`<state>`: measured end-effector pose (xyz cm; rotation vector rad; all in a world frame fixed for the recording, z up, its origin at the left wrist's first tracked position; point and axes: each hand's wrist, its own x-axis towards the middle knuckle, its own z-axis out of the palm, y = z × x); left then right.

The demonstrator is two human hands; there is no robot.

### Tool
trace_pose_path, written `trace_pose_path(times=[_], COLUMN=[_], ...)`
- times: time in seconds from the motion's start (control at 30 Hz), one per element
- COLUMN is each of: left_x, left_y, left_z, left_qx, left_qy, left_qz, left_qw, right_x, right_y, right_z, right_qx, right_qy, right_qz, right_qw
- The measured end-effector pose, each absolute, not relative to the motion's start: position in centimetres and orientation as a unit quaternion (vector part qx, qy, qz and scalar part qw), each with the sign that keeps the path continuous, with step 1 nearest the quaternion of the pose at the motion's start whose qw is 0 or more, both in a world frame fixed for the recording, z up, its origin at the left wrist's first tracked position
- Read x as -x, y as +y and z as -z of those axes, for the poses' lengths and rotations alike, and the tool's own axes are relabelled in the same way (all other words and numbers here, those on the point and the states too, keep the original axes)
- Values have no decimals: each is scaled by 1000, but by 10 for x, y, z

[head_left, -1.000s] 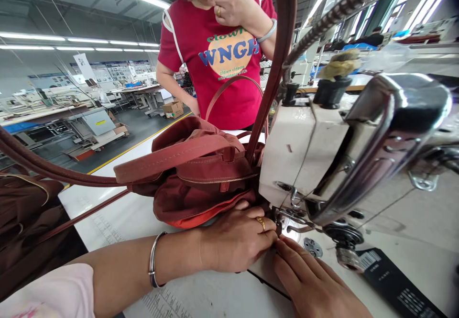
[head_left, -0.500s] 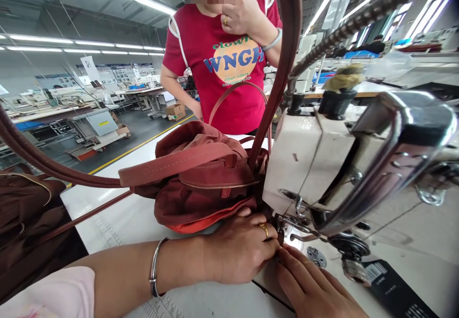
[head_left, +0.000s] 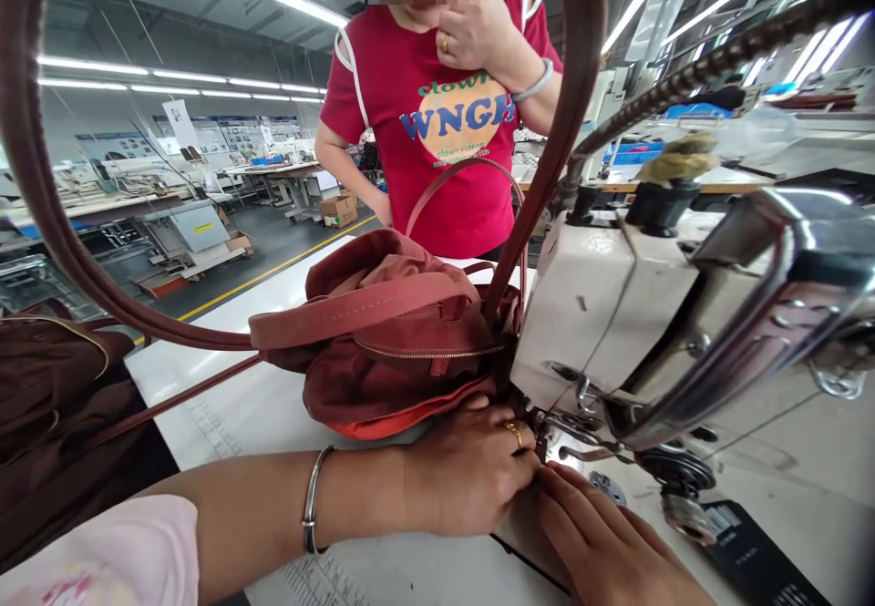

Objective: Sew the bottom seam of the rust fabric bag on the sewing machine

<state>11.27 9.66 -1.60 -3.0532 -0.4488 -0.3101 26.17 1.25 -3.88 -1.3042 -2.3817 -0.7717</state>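
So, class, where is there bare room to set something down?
White tabletop shows bare between the thin strap and left forearm, and between that forearm and the right hand. It is crowded at the sewing machine, where the left hand, right hand and maroon bag meet.

One head-worn view looks forward and down, close over the hands (head_left: pixel 471 474)

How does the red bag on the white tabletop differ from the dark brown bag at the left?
The red bag has a bright orange-red strip; the dark brown bag shows none. The red bag sits beside the sewing machine, while the dark brown bag is cut off by the picture's left edge. Both have a curved, gold-coloured line, clearly a zip on the red bag.
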Motion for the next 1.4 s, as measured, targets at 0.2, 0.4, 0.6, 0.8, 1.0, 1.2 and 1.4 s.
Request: trace_pose_path(times=[0.2, 0.4, 0.6, 0.8, 1.0, 1.2, 1.4], left_x=[-116, -118, -109, -100, -97, -99, -107], left_y=[97, 98, 104, 103, 98, 99, 105], left_z=[17, 22, 14, -2, -6, 0, 12], left_qx=[982, 977, 979, 978, 980, 980, 973], left_qy=[-155, -162, -138, -178, -174, -159, -161], left_qz=[106, 131, 148, 88, 86, 69, 98], left_qw=[32, 34, -3, 69, 36, 96, 131], right_x=[-262, -268, -278, -280, -281, -278, -274], right_y=[15, 14, 16, 20, 24, 23, 24], right_z=[36, 35, 47, 54, 59, 59, 51], right_qx=[475, 487, 519, 553, 572, 595, 601], right_qy=[-823, -830, -836, -790, -754, -726, -717], right_qz=[236, 195, 88, 11, 4, 8, -8], right_qw=[203, 190, 156, 265, 323, 344, 354])
